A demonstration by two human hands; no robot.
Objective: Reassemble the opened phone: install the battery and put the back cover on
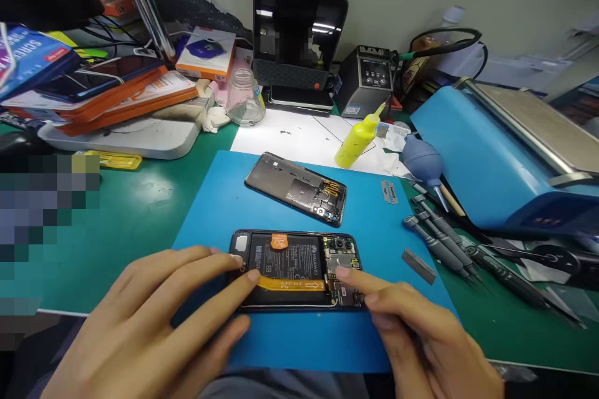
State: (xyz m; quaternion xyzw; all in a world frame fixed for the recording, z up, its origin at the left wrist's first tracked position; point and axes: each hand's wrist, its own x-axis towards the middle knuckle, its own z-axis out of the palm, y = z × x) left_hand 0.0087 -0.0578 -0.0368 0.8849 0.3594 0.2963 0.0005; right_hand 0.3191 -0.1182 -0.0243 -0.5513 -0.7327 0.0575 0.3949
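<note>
An opened smartphone point(290, 259) lies on the blue mat, its black battery, orange flex cable point(290, 284) and circuit board point(341, 259) exposed. My left hand point(168, 305) is open, fingers apart, with fingertips resting on the phone's left end and by the cable's left end. The index finger of my right hand point(412, 318) stretches onto the circuit board. Its other fingers bend at the phone's lower right corner, and nothing shows in them. Behind the phone, a detached back cover point(297, 187) lies with its inner side up, a yellow coiled part near its right end.
Screwdrivers point(440, 240), a metal strip point(418, 266) and a blue air blower point(422, 159) are on the right, beside a blue machine point(505, 156). A yellow bottle point(358, 140), glass jar point(245, 100) and dark screen point(299, 25) stand behind. Boxes point(126, 96) are piled left.
</note>
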